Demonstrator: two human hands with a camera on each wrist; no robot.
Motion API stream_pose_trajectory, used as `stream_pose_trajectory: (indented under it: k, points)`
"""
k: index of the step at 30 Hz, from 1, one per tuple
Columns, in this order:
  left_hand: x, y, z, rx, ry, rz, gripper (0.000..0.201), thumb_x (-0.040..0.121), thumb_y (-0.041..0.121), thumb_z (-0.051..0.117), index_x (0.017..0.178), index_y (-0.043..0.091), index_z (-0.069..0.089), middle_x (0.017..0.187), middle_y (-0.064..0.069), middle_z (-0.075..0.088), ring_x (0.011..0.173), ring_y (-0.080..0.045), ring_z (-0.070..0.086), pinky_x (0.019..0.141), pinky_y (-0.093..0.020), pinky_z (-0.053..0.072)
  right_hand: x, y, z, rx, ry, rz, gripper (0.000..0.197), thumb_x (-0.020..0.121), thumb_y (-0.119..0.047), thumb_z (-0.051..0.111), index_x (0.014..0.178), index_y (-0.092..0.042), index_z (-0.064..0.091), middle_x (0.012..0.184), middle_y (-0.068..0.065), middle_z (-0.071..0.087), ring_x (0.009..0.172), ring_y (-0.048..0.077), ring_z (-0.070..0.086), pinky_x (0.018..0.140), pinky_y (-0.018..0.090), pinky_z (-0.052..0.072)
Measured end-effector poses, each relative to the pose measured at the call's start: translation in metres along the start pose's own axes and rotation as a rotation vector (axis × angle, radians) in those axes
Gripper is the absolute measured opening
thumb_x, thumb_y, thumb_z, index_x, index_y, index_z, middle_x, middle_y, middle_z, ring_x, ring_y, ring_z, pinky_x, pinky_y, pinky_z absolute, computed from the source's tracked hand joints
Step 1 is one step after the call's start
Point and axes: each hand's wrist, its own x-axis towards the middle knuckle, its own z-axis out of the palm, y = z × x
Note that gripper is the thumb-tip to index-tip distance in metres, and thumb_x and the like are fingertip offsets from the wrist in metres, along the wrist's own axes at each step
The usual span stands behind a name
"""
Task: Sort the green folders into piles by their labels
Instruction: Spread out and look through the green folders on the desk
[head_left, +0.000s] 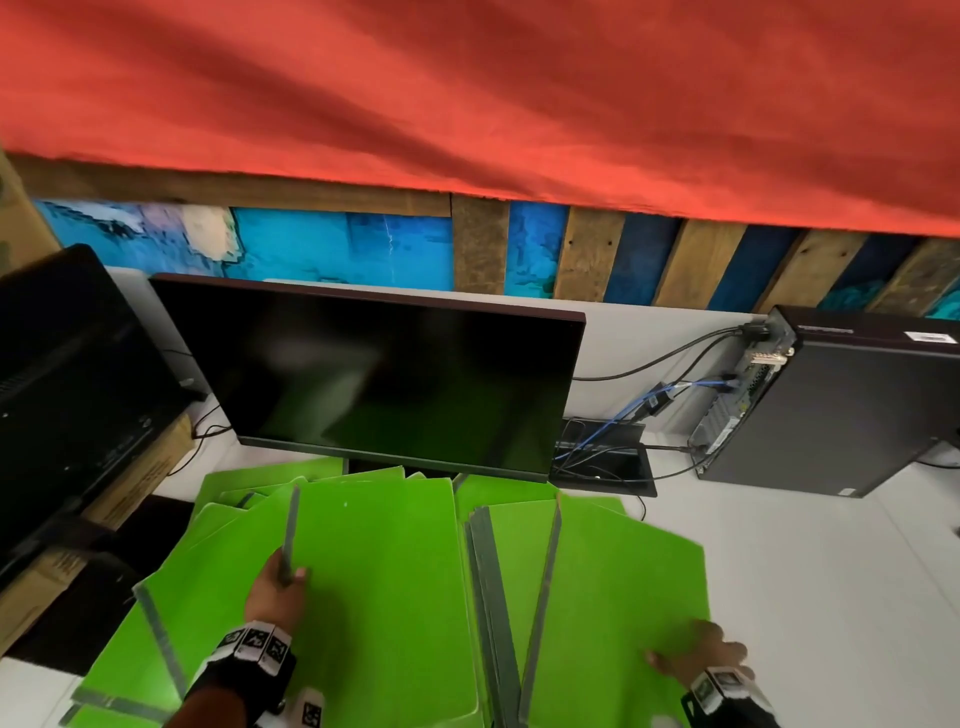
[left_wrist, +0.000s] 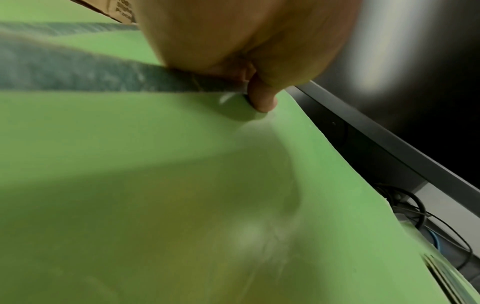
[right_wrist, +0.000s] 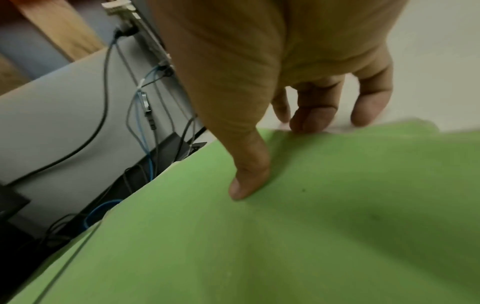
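Several green folders with grey spines lie fanned over the white desk in front of a monitor. My left hand (head_left: 284, 584) pinches the grey spine (head_left: 289, 535) of the large middle folder (head_left: 379, 582); in the left wrist view the thumb (left_wrist: 262, 98) presses on that folder (left_wrist: 182, 185) beside the spine (left_wrist: 103, 76). My right hand (head_left: 698, 656) holds the right edge of the right folder (head_left: 618, 597). In the right wrist view the thumb (right_wrist: 249, 170) lies on top of this folder (right_wrist: 285, 236) and the fingers (right_wrist: 311, 115) curl past its edge. No labels are readable.
A dark monitor (head_left: 384, 374) stands just behind the folders, a second screen (head_left: 62, 374) on cardboard boxes at the left. A black computer case (head_left: 841, 400) with cables (head_left: 649, 410) sits at the back right. Bare white desk (head_left: 831, 597) lies to the right.
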Motion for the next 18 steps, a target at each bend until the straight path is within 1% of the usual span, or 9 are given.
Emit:
stream_pose_trajectory:
  k: [2,4,6,8,10,12,14,16,18]
  points:
    - [0.001,-0.004,-0.005,0.019,-0.003,-0.021,0.051,0.091,0.009,0.054,0.139,0.000,0.038,0.137,-0.022,0.050,0.123,-0.039,0.049,0.106,-0.044,0.036,-0.003,-0.005,0.007,0.037,0.019,0.058,0.120,0.052,-0.052,0.084,0.141,-0.003,0.021,0.139,0.019,0.036,0.131,0.033,0.038,0.108,0.040,0.035]
    - [0.000,-0.008,-0.007,0.040,-0.015,-0.041,0.049,0.091,0.007,0.055,0.136,-0.004,0.040,0.133,-0.026,0.052,0.121,-0.041,0.050,0.103,-0.043,0.037,-0.005,-0.010,0.009,0.103,0.081,0.101,0.119,0.054,-0.052,0.084,0.138,0.005,0.021,0.139,0.020,0.038,0.131,0.033,0.039,0.107,0.039,0.035]
    - [-0.002,-0.014,-0.007,0.050,-0.039,-0.081,0.050,0.090,0.006,0.057,0.135,-0.007,0.040,0.132,-0.028,0.051,0.120,-0.042,0.050,0.102,-0.044,0.038,0.002,-0.008,0.015,0.149,0.089,0.065,0.119,0.051,-0.062,0.079,0.136,0.003,0.027,0.137,0.017,0.041,0.130,0.029,0.041,0.107,0.037,0.036]
    - [-0.006,-0.021,-0.006,0.057,-0.061,-0.101,0.051,0.090,0.009,0.057,0.135,-0.006,0.039,0.131,-0.028,0.051,0.118,-0.041,0.051,0.101,-0.045,0.041,0.035,-0.005,0.029,0.092,0.033,-0.024,0.133,0.032,-0.079,0.069,0.137,-0.003,0.036,0.136,0.010,0.046,0.128,0.023,0.046,0.106,0.035,0.039]
    - [-0.007,-0.025,-0.006,0.064,-0.074,-0.103,0.052,0.090,0.012,0.058,0.135,-0.005,0.039,0.129,-0.027,0.052,0.114,-0.041,0.054,0.099,-0.047,0.045,0.061,-0.003,0.041,0.036,0.004,-0.083,0.136,0.022,-0.082,0.065,0.134,-0.008,0.042,0.134,0.006,0.049,0.126,0.020,0.050,0.105,0.033,0.041]
    - [-0.008,-0.026,-0.006,0.079,-0.078,-0.098,0.053,0.089,0.013,0.058,0.135,-0.005,0.038,0.129,-0.028,0.053,0.113,-0.041,0.054,0.098,-0.049,0.046,0.038,-0.012,0.031,0.020,0.017,-0.100,0.119,0.038,-0.067,0.079,0.133,-0.008,0.040,0.135,0.008,0.046,0.127,0.023,0.048,0.105,0.033,0.041]
    - [-0.010,-0.024,-0.007,0.081,-0.076,-0.097,0.054,0.090,0.012,0.058,0.137,-0.005,0.036,0.132,-0.027,0.050,0.118,-0.040,0.052,0.101,-0.047,0.043,0.014,-0.022,0.016,0.035,-0.027,-0.108,0.101,0.052,-0.043,0.087,0.130,-0.002,0.039,0.132,0.015,0.048,0.123,0.029,0.050,0.102,0.034,0.043]
    - [-0.011,-0.023,-0.006,0.084,-0.067,-0.092,0.054,0.090,0.012,0.057,0.137,-0.004,0.035,0.133,-0.027,0.050,0.120,-0.041,0.050,0.102,-0.047,0.041,0.012,-0.023,0.004,0.090,-0.044,-0.132,0.086,0.057,-0.017,0.088,0.127,0.004,0.041,0.129,0.024,0.051,0.118,0.035,0.054,0.101,0.039,0.042]
    - [-0.012,-0.024,-0.005,0.090,-0.060,-0.084,0.053,0.090,0.013,0.057,0.136,-0.004,0.037,0.128,-0.028,0.053,0.115,-0.041,0.053,0.099,-0.046,0.044,0.008,-0.024,-0.009,0.100,-0.026,-0.171,0.077,0.062,-0.012,0.083,0.128,-0.001,0.044,0.127,0.024,0.056,0.117,0.036,0.056,0.100,0.038,0.042]
